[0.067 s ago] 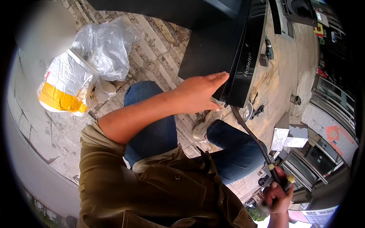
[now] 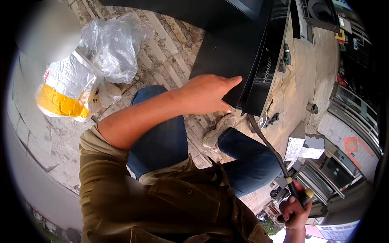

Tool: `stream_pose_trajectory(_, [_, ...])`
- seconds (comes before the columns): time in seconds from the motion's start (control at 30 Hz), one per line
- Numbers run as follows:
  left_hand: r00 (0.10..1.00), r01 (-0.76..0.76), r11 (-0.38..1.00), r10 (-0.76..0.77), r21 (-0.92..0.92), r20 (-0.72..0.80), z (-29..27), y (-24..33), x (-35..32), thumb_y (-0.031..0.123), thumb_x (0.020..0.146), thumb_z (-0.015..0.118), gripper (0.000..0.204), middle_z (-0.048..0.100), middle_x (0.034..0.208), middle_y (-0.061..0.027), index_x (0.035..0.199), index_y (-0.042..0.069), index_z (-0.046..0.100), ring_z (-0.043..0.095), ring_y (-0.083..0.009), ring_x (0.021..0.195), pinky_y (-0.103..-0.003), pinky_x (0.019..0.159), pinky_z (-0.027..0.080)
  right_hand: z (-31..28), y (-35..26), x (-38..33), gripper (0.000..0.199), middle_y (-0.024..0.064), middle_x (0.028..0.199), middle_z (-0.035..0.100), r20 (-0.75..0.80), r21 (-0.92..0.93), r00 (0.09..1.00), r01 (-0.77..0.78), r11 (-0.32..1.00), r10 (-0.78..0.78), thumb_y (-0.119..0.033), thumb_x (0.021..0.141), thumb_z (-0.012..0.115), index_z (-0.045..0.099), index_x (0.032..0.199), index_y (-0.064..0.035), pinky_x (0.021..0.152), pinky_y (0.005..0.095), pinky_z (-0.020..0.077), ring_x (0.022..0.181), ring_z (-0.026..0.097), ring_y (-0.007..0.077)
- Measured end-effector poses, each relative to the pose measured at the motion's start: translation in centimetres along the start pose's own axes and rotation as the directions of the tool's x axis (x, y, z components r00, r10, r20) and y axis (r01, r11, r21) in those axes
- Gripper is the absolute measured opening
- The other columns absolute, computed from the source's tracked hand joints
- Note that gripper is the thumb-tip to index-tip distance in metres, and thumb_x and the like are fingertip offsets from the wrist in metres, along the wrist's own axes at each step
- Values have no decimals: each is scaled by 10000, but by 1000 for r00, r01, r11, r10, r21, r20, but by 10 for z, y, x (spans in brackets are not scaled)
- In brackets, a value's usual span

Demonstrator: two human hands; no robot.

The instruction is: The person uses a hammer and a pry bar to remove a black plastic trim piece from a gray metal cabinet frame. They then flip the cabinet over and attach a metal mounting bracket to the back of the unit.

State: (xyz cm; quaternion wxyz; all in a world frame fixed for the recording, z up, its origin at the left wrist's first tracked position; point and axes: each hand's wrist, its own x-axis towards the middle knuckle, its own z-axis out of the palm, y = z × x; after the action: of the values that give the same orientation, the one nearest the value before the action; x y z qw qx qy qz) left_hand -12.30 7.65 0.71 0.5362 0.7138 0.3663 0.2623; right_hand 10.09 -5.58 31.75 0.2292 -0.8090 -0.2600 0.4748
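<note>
My left hand reaches across to the front corner of a black panelled unit. Its index finger and thumb are stretched apart, while its other fingers are mostly hidden. Nothing shows in its grasp, and I cannot tell whether it touches the panel. At the lower right, my right hand is closed around the black handle of a long dark rod-like tool with a pale collar and a yellowish knob. The rod slants up to the left, its far tip at the lower corner of the unit's glossy black front strip.
Crumpled clear plastic and a white and yellow sack lie on the paving at left. Beyond the unit are a cordless power tool, a round pan and a small metal cup. My knees are below the unit.
The left hand's outstretched fingers have shifted, with the index finger now standing out alone. The right hand keeps its hold on the rod-like tool. The whole view has moved slightly.
</note>
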Motion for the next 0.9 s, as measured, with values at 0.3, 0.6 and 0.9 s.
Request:
stream_pose_trajectory(0.3, [892, 193, 980, -154, 48, -425, -30, -113, -47, 203, 786, 676, 547, 571, 1226, -177, 1276, 30, 507, 547, -340, 1115, -399, 946, 430, -4, -1, 14, 519, -24, 455, 329, 248, -133, 968, 70, 989, -35, -71, 867, 568, 383, 1341, 31, 365, 263, 274, 299, 331, 94])
stream_pose_trajectory(0.6, [849, 317, 934, -356, -162, -390, 32, -171, -83, 150, 798, 672, 500, 578, 1226, -166, 1260, 33, 520, 545, -327, 1138, -372, 962, 423, -17, 0, 7, 509, 15, 487, 421, 218, -88, 975, 63, 994, -43, -58, 882, 546, 385, 1357, 27, 364, 261, 271, 336, 355, 97])
stream_pose_trajectory(0.9, [831, 310, 924, -378, -225, -408, 52, -185, -96, 125, 809, 668, 484, 596, 1201, -170, 1261, 33, 521, 565, -310, 1122, -370, 945, 439, -19, 0, 9, 505, -6, 478, 378, 231, -104, 973, 54, 993, -29, -50, 882, 533, 391, 1364, 0, 362, 256, 270, 330, 354, 91])
